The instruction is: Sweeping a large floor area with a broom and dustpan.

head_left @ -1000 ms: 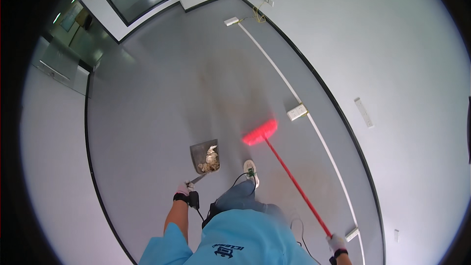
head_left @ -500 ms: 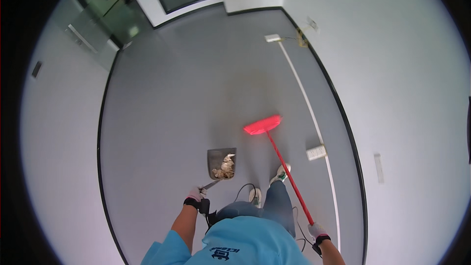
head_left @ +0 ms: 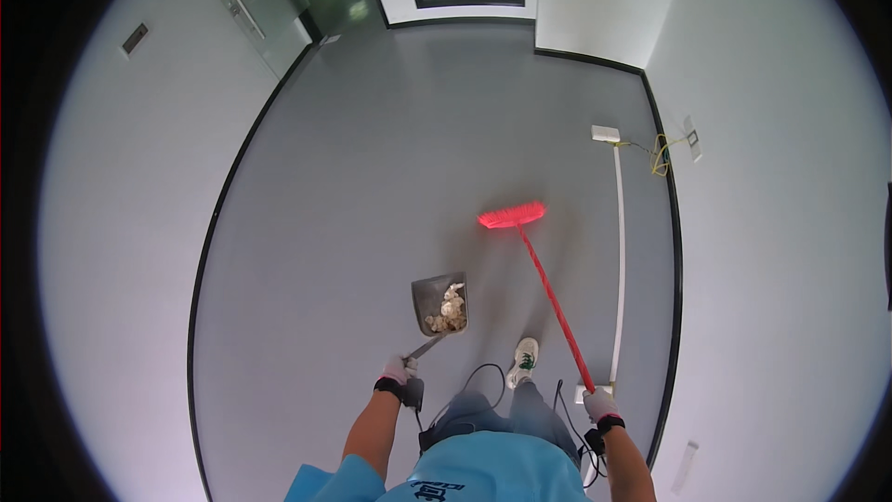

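My gloved left hand [head_left: 400, 370] is closed round the handle of a grey dustpan [head_left: 429, 295], which hangs out ahead of it. Crumpled pale and brownish litter [head_left: 448, 312] lies in the pan, mostly toward its right side and handle end. In my gloved right hand [head_left: 600, 404] is the upper end of a red broom [head_left: 550, 296], fingers wrapped round the stick. The broom's bright red bristle head points away from me, ahead and to the right of the dustpan, apart from it. Whether the bristles touch the floor I cannot tell.
On the right, a white cable strip [head_left: 621, 260] runs along the grey floor to a white socket box [head_left: 606, 134] with yellow cable [head_left: 661, 156]. Black cables [head_left: 485, 368] hang near my legs. White walls [head_left: 121, 251] stand on both sides; a glass door [head_left: 251, 9] is far left.
I have stepped forward and the view has turned left-to-right against the room, so doorway and socket box sit farther right. The broom head is slightly farther ahead; both tools stay held.
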The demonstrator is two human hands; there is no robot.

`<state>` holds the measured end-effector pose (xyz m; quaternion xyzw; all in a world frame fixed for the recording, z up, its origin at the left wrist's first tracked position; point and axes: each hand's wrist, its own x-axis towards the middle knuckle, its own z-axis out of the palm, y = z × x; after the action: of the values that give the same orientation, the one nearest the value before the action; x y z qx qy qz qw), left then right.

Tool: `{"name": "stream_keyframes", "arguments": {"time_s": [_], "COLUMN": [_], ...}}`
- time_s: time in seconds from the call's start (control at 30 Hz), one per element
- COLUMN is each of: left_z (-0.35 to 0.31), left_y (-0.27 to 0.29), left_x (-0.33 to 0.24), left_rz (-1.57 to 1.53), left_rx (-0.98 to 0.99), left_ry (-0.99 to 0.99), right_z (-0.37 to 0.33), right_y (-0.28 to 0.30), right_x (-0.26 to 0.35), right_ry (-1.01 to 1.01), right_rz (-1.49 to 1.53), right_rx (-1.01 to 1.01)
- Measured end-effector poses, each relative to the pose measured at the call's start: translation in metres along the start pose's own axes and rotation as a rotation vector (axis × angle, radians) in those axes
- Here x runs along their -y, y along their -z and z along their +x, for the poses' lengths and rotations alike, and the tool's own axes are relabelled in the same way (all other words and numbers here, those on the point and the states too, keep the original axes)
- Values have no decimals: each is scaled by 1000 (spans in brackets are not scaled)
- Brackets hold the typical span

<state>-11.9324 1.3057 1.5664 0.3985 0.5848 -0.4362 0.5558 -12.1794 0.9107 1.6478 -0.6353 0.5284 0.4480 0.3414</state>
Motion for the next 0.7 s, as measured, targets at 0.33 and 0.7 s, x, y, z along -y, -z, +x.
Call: {"name": "stream_keyframes", "arguments": {"time_s": [0.33,0.7], "left_z": [-120,18], "left_y": [-178,-198], "left_x": [-166,-339], "left_rz": [-117,58], "left_rx": [-103,-172], "left_ry": [43,108], "right_z": [-20,145], "right_y": [211,174], "right_x": [159,422], "right_ry": [3,-26], "right_rz": [-134,-273], "right_rx": [191,31]}}
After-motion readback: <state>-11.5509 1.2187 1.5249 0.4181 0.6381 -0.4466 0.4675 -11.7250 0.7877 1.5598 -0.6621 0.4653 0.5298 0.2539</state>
